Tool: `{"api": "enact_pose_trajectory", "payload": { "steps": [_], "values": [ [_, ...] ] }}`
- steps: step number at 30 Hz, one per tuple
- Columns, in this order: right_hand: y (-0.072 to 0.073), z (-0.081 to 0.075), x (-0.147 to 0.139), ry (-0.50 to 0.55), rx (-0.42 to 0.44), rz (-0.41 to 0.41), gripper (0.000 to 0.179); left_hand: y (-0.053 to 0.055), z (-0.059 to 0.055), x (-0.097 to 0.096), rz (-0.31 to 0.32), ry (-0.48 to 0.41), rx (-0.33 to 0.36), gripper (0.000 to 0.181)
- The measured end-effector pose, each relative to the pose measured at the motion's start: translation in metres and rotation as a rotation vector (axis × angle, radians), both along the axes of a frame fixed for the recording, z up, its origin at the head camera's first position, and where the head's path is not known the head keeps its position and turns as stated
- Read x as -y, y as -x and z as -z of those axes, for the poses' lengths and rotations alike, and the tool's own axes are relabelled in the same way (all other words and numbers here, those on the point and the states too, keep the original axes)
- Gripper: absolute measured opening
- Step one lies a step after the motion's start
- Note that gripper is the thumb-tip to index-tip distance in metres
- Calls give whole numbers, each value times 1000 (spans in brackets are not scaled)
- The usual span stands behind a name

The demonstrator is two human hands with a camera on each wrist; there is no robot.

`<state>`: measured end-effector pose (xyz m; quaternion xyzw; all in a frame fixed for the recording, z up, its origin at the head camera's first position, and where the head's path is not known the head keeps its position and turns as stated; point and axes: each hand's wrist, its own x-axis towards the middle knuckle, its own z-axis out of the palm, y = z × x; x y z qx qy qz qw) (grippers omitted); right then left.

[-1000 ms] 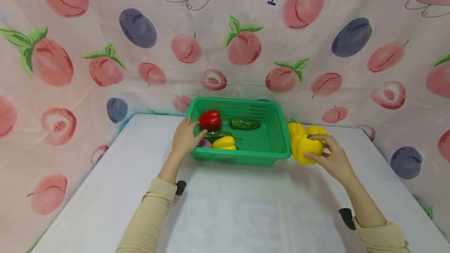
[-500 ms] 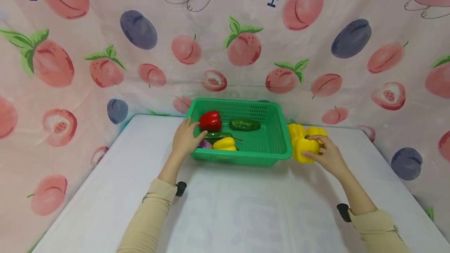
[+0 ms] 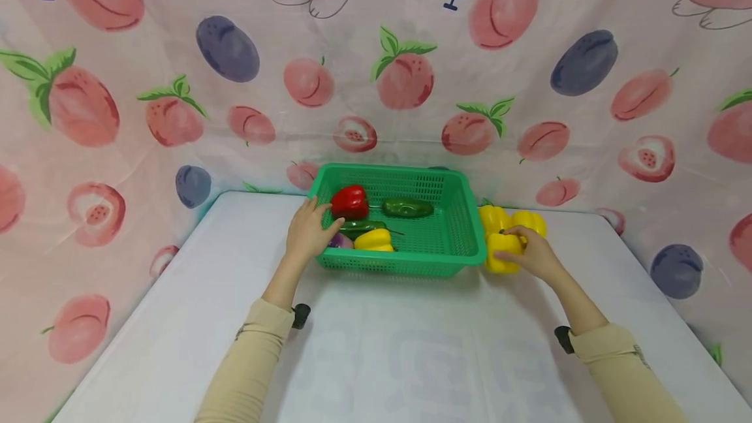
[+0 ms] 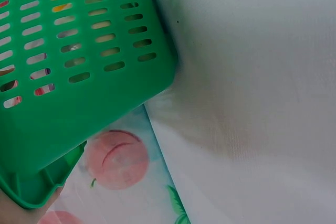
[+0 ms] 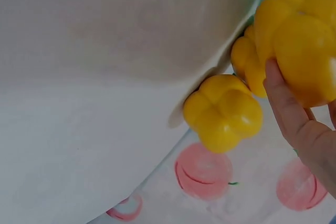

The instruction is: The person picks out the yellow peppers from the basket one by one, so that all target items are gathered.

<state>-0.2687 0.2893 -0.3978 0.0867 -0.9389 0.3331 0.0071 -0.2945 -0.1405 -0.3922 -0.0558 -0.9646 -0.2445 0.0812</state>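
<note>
In the head view a green plastic basket [image 3: 405,258] sits towards the back of the white table. My left hand [image 3: 307,230] holds its left rim, thumb over the inner side; the left wrist view catches only a bit of that hand under the rim. Beyond the basket's right end, my right hand [image 3: 536,253] pinches a yellow bell pepper [image 3: 502,254] between thumb and fingers. Two more yellow bell peppers lie just behind it, one by the basket [image 3: 493,217], the other to its right [image 3: 529,219].
Inside the basket lie a red bell pepper [image 3: 350,202], a dark green cucumber-like vegetable [image 3: 408,207], a long green pepper [image 3: 363,227], a yellow bell pepper [image 3: 374,240] and something purple [image 3: 341,241]. A fruit-print cloth [image 3: 411,136] hangs behind the table.
My right hand has moved left with the yellow bell pepper, closer to the basket's right end. The left hand has kept its place on the rim.
</note>
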Motion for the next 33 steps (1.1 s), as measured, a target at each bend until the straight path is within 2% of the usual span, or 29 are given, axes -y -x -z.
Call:
{"api": "enact_pose_trajectory", "payload": {
  "steps": [8, 14, 22, 33],
  "values": [
    [10, 5, -2, -46, 113, -25, 58, -1, 2, -1, -1, 5, 3, 61],
    [18, -1, -1, -65, 181, -61, 59, -2, -1, -1, -3, -3, 8, 60],
    [24, -4, 8, -91, 202, -91, 55, -2, -1, -2, -5, -8, 3, 59],
    [25, -10, 14, -136, 276, 4, 56, 0, -1, -1, -8, 2, 6, 59]
  ]
}}
